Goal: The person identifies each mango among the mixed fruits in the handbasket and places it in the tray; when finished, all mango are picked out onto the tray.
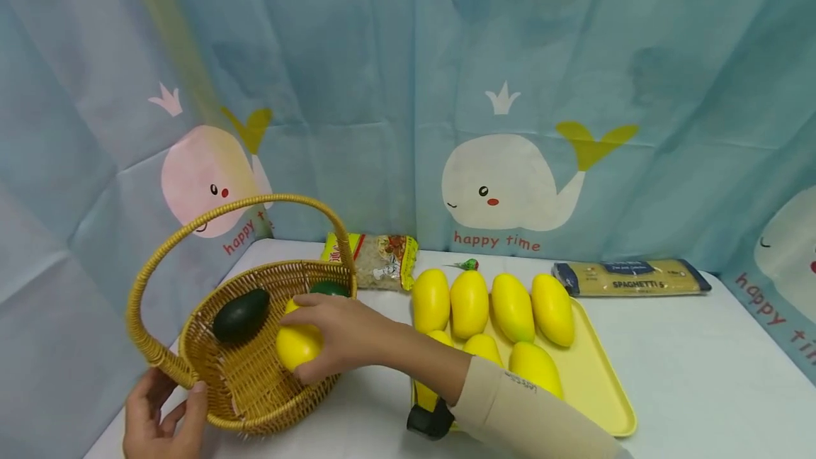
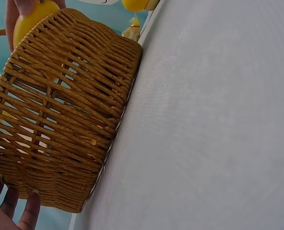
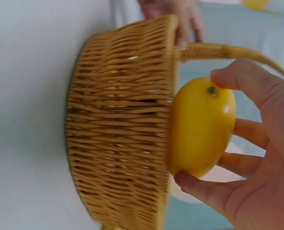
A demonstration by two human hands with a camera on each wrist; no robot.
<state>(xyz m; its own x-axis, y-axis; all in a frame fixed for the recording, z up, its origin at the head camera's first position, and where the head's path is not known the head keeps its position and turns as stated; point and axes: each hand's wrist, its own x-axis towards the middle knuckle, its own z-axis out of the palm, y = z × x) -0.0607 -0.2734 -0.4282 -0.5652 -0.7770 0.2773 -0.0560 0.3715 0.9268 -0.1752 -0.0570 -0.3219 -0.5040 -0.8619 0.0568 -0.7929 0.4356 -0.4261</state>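
My right hand grips a yellow mango over the right side of a wicker basket. Thumb and fingers spread around the fruit, which is level with the basket's rim in the right wrist view. At the basket's near left end, my left hand holds the rim beside the foot of the tall handle. Inside the basket lies a dark green avocado. Another green fruit shows at the far right end, partly hidden by the right hand.
Several yellow mangoes lie in rows on a yellow tray, right of the basket. Behind are a yellow-edged clear food bag, a small green-and-red item and a spaghetti pack. A whale-print curtain stands behind the white table.
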